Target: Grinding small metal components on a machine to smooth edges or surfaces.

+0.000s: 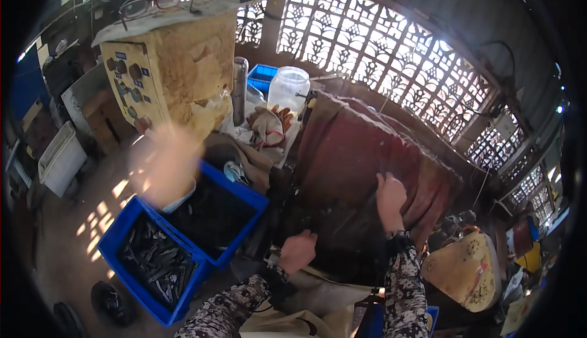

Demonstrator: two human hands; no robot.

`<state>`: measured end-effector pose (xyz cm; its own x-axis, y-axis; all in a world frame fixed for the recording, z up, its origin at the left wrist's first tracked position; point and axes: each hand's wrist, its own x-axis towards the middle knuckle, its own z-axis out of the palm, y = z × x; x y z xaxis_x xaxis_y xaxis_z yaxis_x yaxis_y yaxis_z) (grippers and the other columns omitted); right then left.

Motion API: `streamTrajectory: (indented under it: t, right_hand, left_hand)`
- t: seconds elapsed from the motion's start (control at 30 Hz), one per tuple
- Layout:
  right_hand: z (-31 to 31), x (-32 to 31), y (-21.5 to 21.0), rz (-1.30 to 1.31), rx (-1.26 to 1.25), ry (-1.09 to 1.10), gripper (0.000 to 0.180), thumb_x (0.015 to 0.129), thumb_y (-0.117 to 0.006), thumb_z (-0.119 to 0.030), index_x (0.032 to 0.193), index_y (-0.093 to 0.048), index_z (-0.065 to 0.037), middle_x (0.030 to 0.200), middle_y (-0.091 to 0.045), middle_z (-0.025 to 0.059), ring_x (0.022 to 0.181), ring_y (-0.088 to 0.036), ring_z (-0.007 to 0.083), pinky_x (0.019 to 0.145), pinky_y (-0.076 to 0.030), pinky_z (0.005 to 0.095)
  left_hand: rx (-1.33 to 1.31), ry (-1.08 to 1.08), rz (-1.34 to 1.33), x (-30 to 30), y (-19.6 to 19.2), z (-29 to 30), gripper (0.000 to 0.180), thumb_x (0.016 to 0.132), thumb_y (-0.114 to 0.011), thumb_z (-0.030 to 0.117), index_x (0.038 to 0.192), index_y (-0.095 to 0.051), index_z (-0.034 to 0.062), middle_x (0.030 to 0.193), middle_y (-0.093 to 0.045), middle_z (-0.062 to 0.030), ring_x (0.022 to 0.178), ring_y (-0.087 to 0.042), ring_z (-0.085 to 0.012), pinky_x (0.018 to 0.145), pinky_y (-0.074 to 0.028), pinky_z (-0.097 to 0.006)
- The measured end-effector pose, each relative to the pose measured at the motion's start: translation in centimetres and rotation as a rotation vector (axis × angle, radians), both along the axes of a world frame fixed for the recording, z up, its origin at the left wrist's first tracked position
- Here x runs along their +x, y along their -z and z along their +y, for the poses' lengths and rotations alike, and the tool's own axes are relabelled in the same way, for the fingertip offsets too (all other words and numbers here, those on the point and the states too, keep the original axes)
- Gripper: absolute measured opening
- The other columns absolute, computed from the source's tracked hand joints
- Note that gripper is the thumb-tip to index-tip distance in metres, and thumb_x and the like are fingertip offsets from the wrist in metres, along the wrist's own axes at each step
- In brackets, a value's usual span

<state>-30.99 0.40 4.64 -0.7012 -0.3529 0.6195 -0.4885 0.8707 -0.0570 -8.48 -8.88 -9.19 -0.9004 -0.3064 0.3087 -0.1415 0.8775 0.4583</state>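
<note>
My right hand (390,196) presses on a dark red cloth (361,154) draped over a bulky machine, fingers curled into the fabric near its lower middle. My left hand (298,251) grips the dark lower edge of the same covered machine, fingers closed over it. Both forearms wear patterned sleeves and come up from the lower edge. Beside my left hand stand two blue plastic crates: the nearer crate (153,258) holds several dark metal pieces, the farther crate (220,206) looks dark inside.
A control box (165,72) with round buttons stands at the back left. A clear plastic jar (288,88), a metal cylinder (239,90) and work gloves (269,124) lie behind the crates. A yellow cushioned seat (465,271) is at right. A white tub (61,157) sits at left.
</note>
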Motion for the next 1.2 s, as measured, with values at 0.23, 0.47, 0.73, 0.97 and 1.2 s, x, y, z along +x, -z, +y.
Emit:
streamTrajectory:
  t: [0.23,0.47,0.73,0.97,1.2]
  right_hand:
    - [-0.2,0.1,0.2,-0.089,0.070,-0.015,0.027,0.091,-0.059,-0.036,0.090,-0.066,-0.010,0.079,-0.067,0.0135,0.073,-0.066,0.0343,0.064,-0.053,0.0444]
    - [0.5,-0.3,0.7,-0.097,-0.068,-0.098,0.030,0.091,-0.058,-0.036,0.098,-0.068,-0.008,0.086,-0.068,0.0146,0.077,-0.066,0.0361,0.068,-0.052,0.0445]
    - [0.3,-0.8,1.2,-0.153,-0.134,-0.154,0.030,0.092,-0.059,-0.035,0.098,-0.068,-0.007,0.084,-0.068,0.0164,0.077,-0.065,0.0374,0.067,-0.050,0.0455]
    - [0.4,-0.8,1.2,-0.143,-0.140,-0.151,0.029,0.091,-0.059,-0.034,0.094,-0.066,-0.007,0.081,-0.067,0.0146,0.076,-0.065,0.0364,0.066,-0.050,0.0452]
    - [0.7,-1.2,1.5,-0.131,-0.135,-0.159,0.028,0.092,-0.058,-0.034,0.091,-0.065,-0.007,0.083,-0.067,0.0139,0.075,-0.064,0.0362,0.067,-0.051,0.0460]
  left_hand:
    - [0.012,-0.018,-0.030,0.1,0.1,-0.1,0.018,0.076,-0.057,0.008,0.092,-0.066,0.0057,0.082,-0.060,-0.0103,0.069,-0.064,-0.0286,0.058,-0.052,-0.039]
    - [0.053,0.003,-0.012,-0.1,0.0,-0.2,0.030,0.076,-0.057,0.007,0.105,-0.066,0.0032,0.085,-0.061,-0.0113,0.070,-0.064,-0.0287,0.061,-0.053,-0.037]
    - [0.107,0.020,0.006,-0.1,0.0,-0.3,0.034,0.076,-0.057,0.006,0.109,-0.066,0.0034,0.087,-0.062,-0.0115,0.073,-0.064,-0.0287,0.063,-0.052,-0.037]
    - [0.069,0.010,0.010,-0.1,-0.4,-0.1,0.033,0.075,-0.058,0.006,0.107,-0.067,0.0038,0.085,-0.062,-0.0108,0.072,-0.063,-0.0282,0.062,-0.052,-0.038]
    - [0.015,0.007,0.003,-0.4,-0.2,0.1,0.030,0.076,-0.056,0.006,0.104,-0.068,0.0045,0.085,-0.062,-0.0109,0.075,-0.064,-0.0281,0.062,-0.053,-0.038]
